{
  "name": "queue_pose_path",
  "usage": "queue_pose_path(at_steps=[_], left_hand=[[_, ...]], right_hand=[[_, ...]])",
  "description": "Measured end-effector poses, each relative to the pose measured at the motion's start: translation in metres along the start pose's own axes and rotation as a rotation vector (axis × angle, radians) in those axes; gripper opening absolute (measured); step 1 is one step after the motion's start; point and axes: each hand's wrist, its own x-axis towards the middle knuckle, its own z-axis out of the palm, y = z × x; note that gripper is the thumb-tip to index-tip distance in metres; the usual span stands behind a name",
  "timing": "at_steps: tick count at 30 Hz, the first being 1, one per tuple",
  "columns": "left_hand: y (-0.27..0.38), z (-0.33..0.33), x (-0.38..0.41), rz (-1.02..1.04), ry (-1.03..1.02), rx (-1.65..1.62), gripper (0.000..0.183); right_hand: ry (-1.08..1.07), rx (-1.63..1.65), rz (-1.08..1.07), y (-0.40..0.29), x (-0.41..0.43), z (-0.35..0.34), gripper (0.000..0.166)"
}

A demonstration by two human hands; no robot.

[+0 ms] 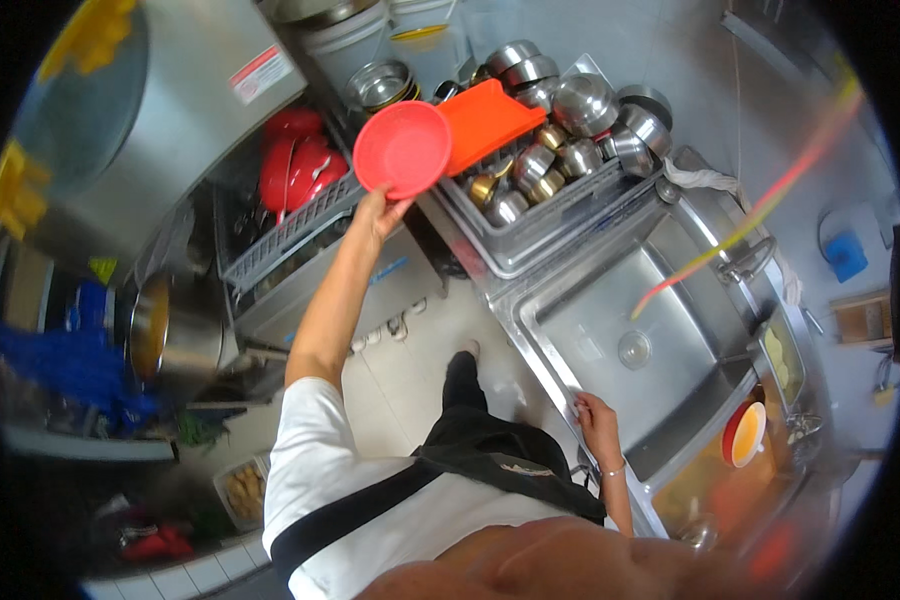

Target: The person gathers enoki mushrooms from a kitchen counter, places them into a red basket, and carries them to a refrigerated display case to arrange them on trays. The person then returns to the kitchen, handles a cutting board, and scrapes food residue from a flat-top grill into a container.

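Note:
My left hand (385, 212) grips the near rim of a round red plastic basin (403, 148), held out above the gap between two racks. Right beside the basin, an orange plastic tray (487, 124) lies over a grey crate (562, 199) heaped with metal bowls and small pots (585, 103). My right hand (598, 426) is at the near edge of a stainless steel sink (600, 330), its fingers slightly curled; no object shows in it. The sink basin has a round drain (634, 349) in its floor.
On the left a grey rack (285, 236) holds red dishes (296, 169). A second basin (690, 487) with orange-brown liquid and a red bowl (742, 433) adjoins the sink. A faucet (750, 262) stands at its far side. White buckets (349, 45) and a large steel pot (187, 334) are further off.

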Motion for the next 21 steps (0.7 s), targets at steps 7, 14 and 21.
queue_pose_path(at_steps=[7, 14, 21], left_hand=[[0.103, 0.064, 0.260, 0.097, 0.071, -0.029, 0.031], [0.041, 0.115, 0.286, 0.152, -0.086, 0.197, 0.028], [-0.146, 0.177, -0.070, -0.142, -1.713, 1.158, 0.025]], right_hand=[[0.203, 0.035, 0.294, -0.022, 0.057, 0.077, 0.018], [0.182, -0.157, 0.276, -0.062, 0.078, 0.109, 0.021], [0.558, -0.132, 0.263, -0.095, -0.003, 0.072, 0.055]])
